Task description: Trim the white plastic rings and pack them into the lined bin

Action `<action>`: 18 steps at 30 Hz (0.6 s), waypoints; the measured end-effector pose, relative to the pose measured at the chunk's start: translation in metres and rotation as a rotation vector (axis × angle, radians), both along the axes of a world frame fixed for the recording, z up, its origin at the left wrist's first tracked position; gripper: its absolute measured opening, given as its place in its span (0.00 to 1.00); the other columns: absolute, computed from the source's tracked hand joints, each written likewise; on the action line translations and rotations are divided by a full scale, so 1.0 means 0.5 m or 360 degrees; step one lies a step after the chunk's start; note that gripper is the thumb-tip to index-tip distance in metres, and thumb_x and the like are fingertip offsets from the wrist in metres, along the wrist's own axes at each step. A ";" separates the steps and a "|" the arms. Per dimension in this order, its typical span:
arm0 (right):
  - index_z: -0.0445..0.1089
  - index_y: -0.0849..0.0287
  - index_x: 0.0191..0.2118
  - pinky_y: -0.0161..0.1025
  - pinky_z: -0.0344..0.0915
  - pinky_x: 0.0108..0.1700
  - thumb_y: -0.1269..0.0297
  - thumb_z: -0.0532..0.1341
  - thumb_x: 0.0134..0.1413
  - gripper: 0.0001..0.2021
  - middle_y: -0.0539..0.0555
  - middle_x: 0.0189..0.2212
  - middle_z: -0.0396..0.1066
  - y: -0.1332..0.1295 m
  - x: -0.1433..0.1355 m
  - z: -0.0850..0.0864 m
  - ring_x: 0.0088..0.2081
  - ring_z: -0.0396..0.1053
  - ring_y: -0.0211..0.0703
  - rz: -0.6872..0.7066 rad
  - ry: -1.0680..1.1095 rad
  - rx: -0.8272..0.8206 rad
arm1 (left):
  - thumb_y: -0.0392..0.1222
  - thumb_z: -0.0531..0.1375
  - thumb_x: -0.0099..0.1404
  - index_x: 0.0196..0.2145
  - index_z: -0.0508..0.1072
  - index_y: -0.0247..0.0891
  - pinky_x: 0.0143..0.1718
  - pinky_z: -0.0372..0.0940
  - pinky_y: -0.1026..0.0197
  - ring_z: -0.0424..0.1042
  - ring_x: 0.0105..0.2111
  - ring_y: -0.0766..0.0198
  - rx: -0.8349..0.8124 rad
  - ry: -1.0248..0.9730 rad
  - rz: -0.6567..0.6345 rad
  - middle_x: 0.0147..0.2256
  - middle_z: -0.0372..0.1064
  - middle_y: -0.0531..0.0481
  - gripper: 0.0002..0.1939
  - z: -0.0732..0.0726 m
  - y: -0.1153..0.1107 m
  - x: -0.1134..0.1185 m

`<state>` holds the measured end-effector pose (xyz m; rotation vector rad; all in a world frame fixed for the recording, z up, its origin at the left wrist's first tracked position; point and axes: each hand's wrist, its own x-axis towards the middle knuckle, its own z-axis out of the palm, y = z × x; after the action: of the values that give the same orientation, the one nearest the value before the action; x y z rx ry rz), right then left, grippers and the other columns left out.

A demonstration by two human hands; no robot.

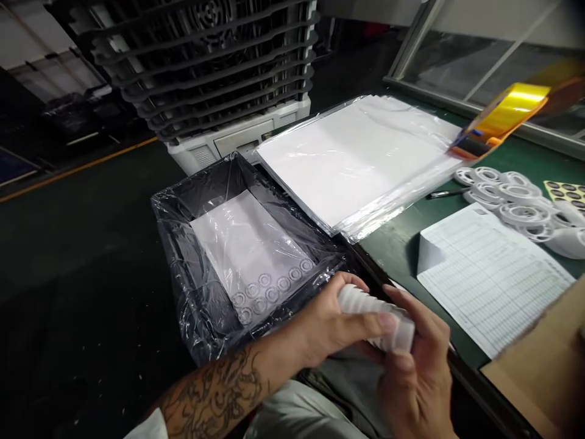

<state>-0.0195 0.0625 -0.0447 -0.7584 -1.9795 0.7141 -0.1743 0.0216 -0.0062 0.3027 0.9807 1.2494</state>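
Observation:
A short stack of white plastic rings [357, 300], ribbed along its side, lies across both palms near the table edge. My left hand [336, 323] is wrapped round it from the left, with the thumb along its top. From the right, my right hand [420, 360] grips the end of the stack, fingers behind and thumb in front. The inner faces of the rings are hidden by the fingers. Left of my hands stands a bin lined with clear plastic [171, 256]. Inside it a white sheet [247, 238] bears several small rings [272, 294] in rows along its near end.
On the green table [388, 244] are wrapped white sheets [361, 152], a pile of white rings [521, 195], a pen [445, 193], a printed form [493, 274] and a sticker sheet [567, 194]. A tape dispenser [507, 119] stands at right; cardboard [543, 366] lies nearer. Behind the bin is a stack of black trays [214, 67].

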 end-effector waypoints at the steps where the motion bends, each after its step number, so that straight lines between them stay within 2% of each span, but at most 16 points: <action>1: 0.59 0.54 0.74 0.57 0.60 0.58 0.48 0.51 0.78 0.27 0.63 0.60 0.67 0.005 -0.013 0.006 0.59 0.65 0.62 0.0103 -0.0083 0.0121 | 0.58 0.82 0.39 0.44 0.63 0.42 0.29 0.64 0.65 0.67 0.30 0.68 -0.0031 -0.0142 0.0024 0.35 0.68 0.55 0.44 -0.003 -0.003 -0.008; 5: 0.51 0.58 0.76 0.56 0.57 0.63 0.56 0.53 0.79 0.28 0.65 0.63 0.63 0.031 -0.030 0.016 0.63 0.60 0.61 0.0461 -0.0143 0.0243 | 0.48 0.85 0.35 0.45 0.67 0.39 0.33 0.67 0.66 0.71 0.33 0.68 -0.0062 -0.0250 0.0088 0.36 0.71 0.53 0.44 -0.011 -0.016 -0.033; 10: 0.51 0.53 0.76 0.60 0.59 0.66 0.51 0.55 0.79 0.29 0.64 0.66 0.60 0.042 -0.020 0.014 0.66 0.59 0.61 0.0613 -0.0099 0.0114 | 0.52 0.84 0.37 0.46 0.67 0.41 0.38 0.69 0.65 0.72 0.36 0.69 -0.0061 -0.0157 0.0091 0.38 0.71 0.54 0.44 -0.016 -0.018 -0.023; 13: 0.58 0.50 0.73 0.57 0.68 0.62 0.48 0.58 0.76 0.27 0.62 0.63 0.65 0.034 -0.025 0.008 0.62 0.66 0.58 0.0575 0.0131 -0.0126 | 0.57 0.82 0.40 0.46 0.64 0.44 0.39 0.68 0.66 0.71 0.35 0.70 -0.0052 -0.0035 0.0045 0.37 0.69 0.56 0.44 -0.012 -0.015 -0.003; 15: 0.61 0.49 0.70 0.53 0.73 0.57 0.45 0.60 0.75 0.26 0.60 0.58 0.69 0.027 -0.023 0.005 0.58 0.70 0.56 0.0448 0.0302 -0.0224 | 0.62 0.79 0.41 0.48 0.62 0.45 0.39 0.69 0.64 0.73 0.35 0.68 -0.0059 0.0104 -0.0018 0.37 0.70 0.56 0.44 -0.012 -0.014 -0.006; 18: 0.64 0.51 0.67 0.52 0.74 0.53 0.46 0.61 0.74 0.24 0.61 0.55 0.72 0.017 0.018 0.012 0.54 0.72 0.56 0.0187 0.0479 -0.0295 | 0.65 0.76 0.44 0.50 0.62 0.45 0.41 0.72 0.58 0.77 0.37 0.60 -0.0083 0.0483 -0.0090 0.39 0.73 0.53 0.44 -0.029 -0.010 -0.069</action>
<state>-0.0104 0.0709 -0.0386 -0.6046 -1.7098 1.0301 -0.2089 0.0163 -0.0206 0.4862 1.2529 1.1443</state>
